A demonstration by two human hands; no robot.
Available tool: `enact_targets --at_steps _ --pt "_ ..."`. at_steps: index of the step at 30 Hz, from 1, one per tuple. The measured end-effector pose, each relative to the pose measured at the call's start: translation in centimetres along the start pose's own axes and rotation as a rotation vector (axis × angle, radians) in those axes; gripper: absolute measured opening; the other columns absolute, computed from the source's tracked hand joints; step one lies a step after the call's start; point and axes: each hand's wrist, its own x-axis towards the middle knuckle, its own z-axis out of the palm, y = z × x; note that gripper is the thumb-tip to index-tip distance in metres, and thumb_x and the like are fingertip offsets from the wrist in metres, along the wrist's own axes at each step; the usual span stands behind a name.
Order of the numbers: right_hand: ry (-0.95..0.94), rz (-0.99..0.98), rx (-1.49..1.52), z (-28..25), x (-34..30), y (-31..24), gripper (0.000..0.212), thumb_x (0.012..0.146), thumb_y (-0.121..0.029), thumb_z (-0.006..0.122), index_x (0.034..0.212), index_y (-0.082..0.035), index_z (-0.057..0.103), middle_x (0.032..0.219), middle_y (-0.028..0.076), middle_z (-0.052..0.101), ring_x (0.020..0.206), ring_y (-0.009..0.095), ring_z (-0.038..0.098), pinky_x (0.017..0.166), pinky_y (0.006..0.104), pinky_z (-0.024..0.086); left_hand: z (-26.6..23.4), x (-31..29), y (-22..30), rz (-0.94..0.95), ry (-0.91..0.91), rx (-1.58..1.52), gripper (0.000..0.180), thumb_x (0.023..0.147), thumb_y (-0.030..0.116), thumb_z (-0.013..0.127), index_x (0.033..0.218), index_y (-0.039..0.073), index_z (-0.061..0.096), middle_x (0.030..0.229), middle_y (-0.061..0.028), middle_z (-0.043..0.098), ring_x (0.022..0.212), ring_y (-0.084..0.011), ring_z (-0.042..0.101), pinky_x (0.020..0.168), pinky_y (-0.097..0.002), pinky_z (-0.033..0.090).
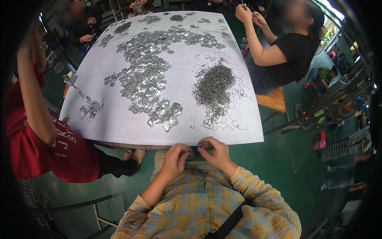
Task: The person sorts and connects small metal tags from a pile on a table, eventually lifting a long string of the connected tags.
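At the near edge of the table, in front of my body, my left hand (173, 161) is closed, thumb against fingers. My right hand (217, 154) faces it, its fingers pinched together. Something small and metallic seems to lie between the fingertips, too small to name. Just beyond my hands spreads a long heap of flat, shiny silver metal pieces (145, 79). To its right sits a tangled pile of thin, bent wire hooks (215, 85), with loose ones scattered around it.
The white-covered table (187, 137) stretches away from me. A small wire cluster (90, 109) lies at its left. A person in a red shirt (59, 151) stands close on the left. Another in black (274, 59) sits at right by a wooden bench (272, 100). More people work at the far end.
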Motion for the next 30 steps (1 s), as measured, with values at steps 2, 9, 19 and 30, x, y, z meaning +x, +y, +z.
enact_targets --at_steps 2,9,19,30 --pt "-0.026 0.033 -0.015 -0.05 0.01 -0.21 0.020 0.076 -0.004 0.067 0.095 -0.002 0.059 0.083 0.008 0.064 0.074 0.013 0.064 0.065 0.0242 0.050 0.05 -0.02 -0.04 0.001 0.001 0.000 0.015 0.076 -0.008 0.054 0.087 0.001 0.050 0.085 -0.0137 0.059 0.079 -0.0308 0.057 0.071 -0.0348 0.045" --pt "-0.066 0.035 -0.012 0.08 -0.30 0.29 0.018 0.077 -0.002 0.066 0.094 -0.001 0.060 0.082 0.007 0.064 0.074 0.012 0.063 0.067 0.0242 0.050 0.14 -0.17 -0.03 -0.026 -0.010 0.008 0.015 0.077 -0.008 0.054 0.088 0.001 0.050 0.086 -0.0139 0.059 0.080 -0.0311 0.057 0.071 -0.0350 0.045" --pt "-0.062 -0.003 -0.004 0.14 -0.34 0.44 0.017 0.076 0.000 0.065 0.092 0.000 0.060 0.081 0.008 0.064 0.072 0.014 0.064 0.066 0.0247 0.050 0.06 -0.16 0.13 -0.012 -0.046 0.046 0.014 0.079 -0.008 0.052 0.089 0.001 0.047 0.088 -0.0145 0.060 0.082 -0.0254 0.060 0.075 -0.0295 0.045" --pt "-0.048 0.014 -0.013 0.22 -0.34 0.47 0.016 0.077 -0.001 0.065 0.092 0.000 0.061 0.081 0.009 0.064 0.074 0.015 0.065 0.066 0.0253 0.051 0.01 -0.19 0.00 0.015 -0.071 0.049 0.014 0.078 -0.008 0.053 0.089 0.000 0.049 0.088 -0.0141 0.060 0.084 -0.0279 0.060 0.076 -0.0315 0.046"
